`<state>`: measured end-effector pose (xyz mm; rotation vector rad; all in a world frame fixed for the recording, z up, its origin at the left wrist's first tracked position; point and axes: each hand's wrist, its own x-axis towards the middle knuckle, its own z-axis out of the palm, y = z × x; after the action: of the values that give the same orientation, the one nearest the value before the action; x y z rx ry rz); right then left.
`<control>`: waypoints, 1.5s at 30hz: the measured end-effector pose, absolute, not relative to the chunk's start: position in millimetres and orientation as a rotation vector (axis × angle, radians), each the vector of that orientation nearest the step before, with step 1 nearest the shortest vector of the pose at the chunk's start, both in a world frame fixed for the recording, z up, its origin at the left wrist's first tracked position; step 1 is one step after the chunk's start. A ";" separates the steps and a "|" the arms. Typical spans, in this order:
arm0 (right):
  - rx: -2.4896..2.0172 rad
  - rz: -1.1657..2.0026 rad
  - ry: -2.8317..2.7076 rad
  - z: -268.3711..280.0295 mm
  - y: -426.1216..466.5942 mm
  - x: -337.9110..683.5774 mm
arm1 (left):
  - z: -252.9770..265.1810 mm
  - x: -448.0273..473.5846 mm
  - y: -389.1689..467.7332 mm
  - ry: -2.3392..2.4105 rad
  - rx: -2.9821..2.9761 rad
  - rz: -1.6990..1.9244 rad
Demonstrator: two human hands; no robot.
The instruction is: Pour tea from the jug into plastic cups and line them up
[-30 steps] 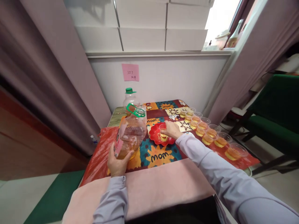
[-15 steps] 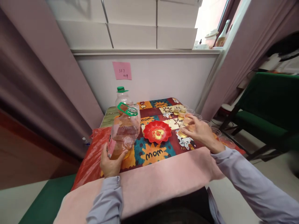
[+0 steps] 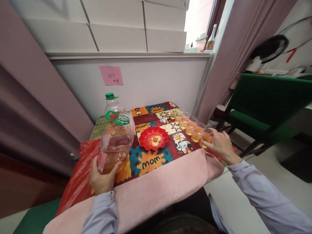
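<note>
My left hand [image 3: 102,178] grips the lower part of a clear plastic jug [image 3: 115,139]. The jug stands upright with no cap on its mouth; a green carry ring circles its neck, and pale yellow liquid fills its lower part. At the table's right side, my right hand [image 3: 220,144] pinches a small clear plastic cup [image 3: 205,140] at the near end of two lines of cups. Several other cups [image 3: 190,126] with yellowish liquid extend away toward the wall. Between the jug and the cups lies a red scalloped dish [image 3: 148,143] with a gold design.
Behind the held jug is another jug with a green cap [image 3: 110,96]. A patterned mat [image 3: 149,162] covers the table, with pink cloth [image 3: 165,175] along the front edge. Red plastic [image 3: 78,172] hangs at the left. A green chair [image 3: 265,107] stands to the right.
The view has turned right. My right hand has moved along the cups to the near end and now holds the cup there. My left hand stays on the jug.
</note>
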<state>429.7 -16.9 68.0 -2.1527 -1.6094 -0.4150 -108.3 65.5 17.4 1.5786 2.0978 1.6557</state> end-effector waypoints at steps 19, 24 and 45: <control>-2.306 -0.497 -1.530 40.1 -19.4 423.5 | 19.9 -107.5 63.9 2.091 1.583 1.676; -2.347 -0.611 -1.623 39.5 -22.9 423.7 | 18.5 -108.7 65.1 2.098 1.598 1.671; -1.995 -0.602 -1.569 68.2 -21.8 402.4 | 17.3 -109.8 59.8 2.097 1.581 1.672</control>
<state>402.4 -21.8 68.2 -1.9954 -1.5686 -0.6017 -109.8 59.8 17.3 1.5812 2.0965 1.6717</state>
